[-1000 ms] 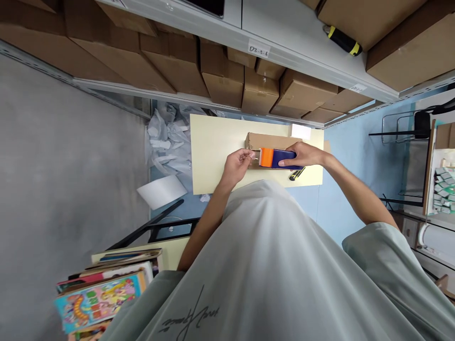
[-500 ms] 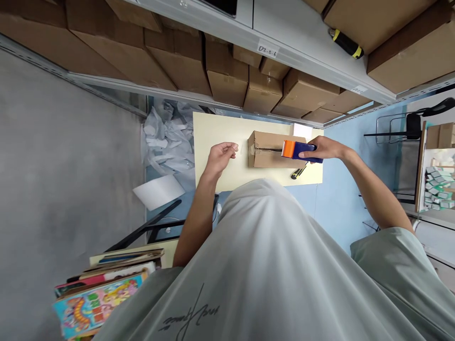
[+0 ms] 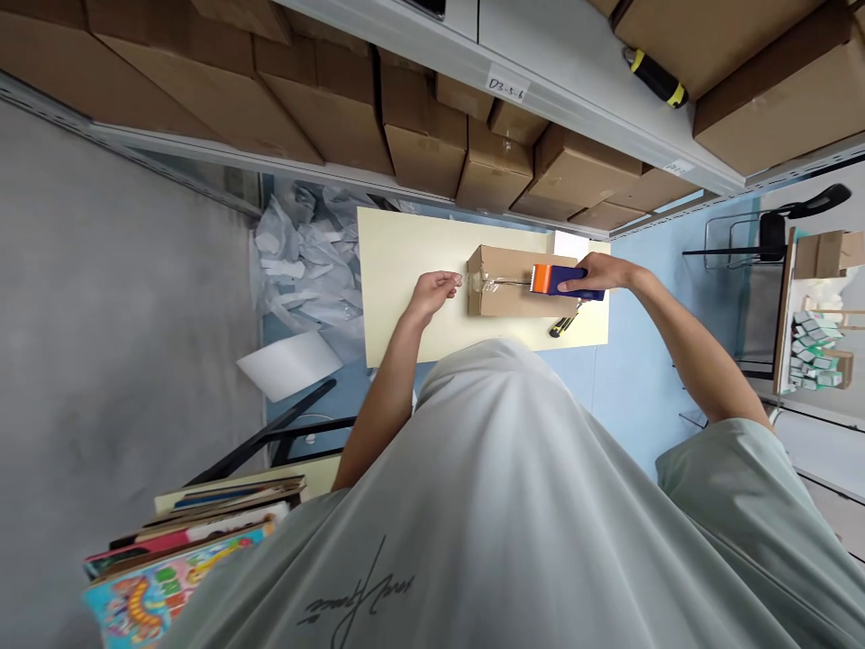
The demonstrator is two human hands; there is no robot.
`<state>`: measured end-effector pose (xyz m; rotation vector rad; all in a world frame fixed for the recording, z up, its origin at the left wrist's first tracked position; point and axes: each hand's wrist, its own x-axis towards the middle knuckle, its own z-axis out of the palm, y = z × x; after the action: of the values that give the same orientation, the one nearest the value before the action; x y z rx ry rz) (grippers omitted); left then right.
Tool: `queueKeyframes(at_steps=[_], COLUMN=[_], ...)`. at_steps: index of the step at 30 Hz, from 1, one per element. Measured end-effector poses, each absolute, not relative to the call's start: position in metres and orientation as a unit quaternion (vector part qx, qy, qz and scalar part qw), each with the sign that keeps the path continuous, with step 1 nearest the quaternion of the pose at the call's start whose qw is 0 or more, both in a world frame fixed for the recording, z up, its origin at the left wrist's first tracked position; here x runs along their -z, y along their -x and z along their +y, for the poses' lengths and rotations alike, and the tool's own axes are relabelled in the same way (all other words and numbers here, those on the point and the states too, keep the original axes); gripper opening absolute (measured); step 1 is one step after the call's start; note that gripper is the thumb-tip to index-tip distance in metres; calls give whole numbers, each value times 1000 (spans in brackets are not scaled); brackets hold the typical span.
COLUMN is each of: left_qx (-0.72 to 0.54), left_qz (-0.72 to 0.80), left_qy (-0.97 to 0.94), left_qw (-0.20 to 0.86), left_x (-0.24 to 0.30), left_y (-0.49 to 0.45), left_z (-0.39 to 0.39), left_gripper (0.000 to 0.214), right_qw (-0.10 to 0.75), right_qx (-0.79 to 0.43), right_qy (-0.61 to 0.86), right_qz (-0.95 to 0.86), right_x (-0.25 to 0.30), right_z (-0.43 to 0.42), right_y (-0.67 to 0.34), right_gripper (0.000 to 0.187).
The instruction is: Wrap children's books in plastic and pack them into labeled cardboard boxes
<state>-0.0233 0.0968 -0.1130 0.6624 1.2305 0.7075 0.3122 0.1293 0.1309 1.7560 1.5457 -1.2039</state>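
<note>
Grey metal shelving [image 3: 595,126], packed with cardboard cartons [image 3: 493,167] and bearing a label marked D3-5-6, spans the far side of a pale yellow tabletop [image 3: 412,243]. On that surface lies 1 long cardboard box [image 3: 520,304], with clear tape [image 3: 491,282] glinting at its left end and a dark seam along its top. The right hand [image 3: 601,271] is wrapped around an orange and navy tape dispenser [image 3: 558,274], positioned over the right half of the box, its toothed orange end facing left; whether it touches the cardboard I cannot tell. The left hand [image 3: 434,294] is just beyond the box's left end, thumb and fingers pinched together; I cannot tell if they grip anything thin. 1 black and yellow utility knife [image 3: 562,327] lies near the box, and 1 small white carton [image 3: 568,243] is behind it.
</note>
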Motion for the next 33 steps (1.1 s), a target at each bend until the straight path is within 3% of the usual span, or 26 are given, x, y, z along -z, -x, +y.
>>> queueKeyframes(at_steps=[7,14,20,22,26,30,33], left_qx=[-327,-297,-336,-364,-359,-249,-188], left_qz=[546,633,665,651,595,582,566], left_qy=[-303,-295,-435,-459,-467,-546,-654], left_qw=[710,652,506,482,547,548,465], left_x=[123,126,102,91,77,70,61], left_y=[0,-5,-10,-19,-34,-40,-50], left_z=[85,76,56,48,40,45,55], left_gripper=[53,80,40,38,54,68,109], right_qw=[259,242,224,222,224,227,241], right_qx=[419,433,429,427,419,404,395], right_qy=[-653,-638,-631,-626,-618,-608,-602], right_qz=[575,589,607,614,627,644,651], right_x=[-101,-91,-86,-84,-77,-73,-78], right_z=[127,129,126,126,127,128,128], right_y=[-318,-329,-335,-336,-340,-343,-343], right_gripper=[64,68,68,69,69,67,68])
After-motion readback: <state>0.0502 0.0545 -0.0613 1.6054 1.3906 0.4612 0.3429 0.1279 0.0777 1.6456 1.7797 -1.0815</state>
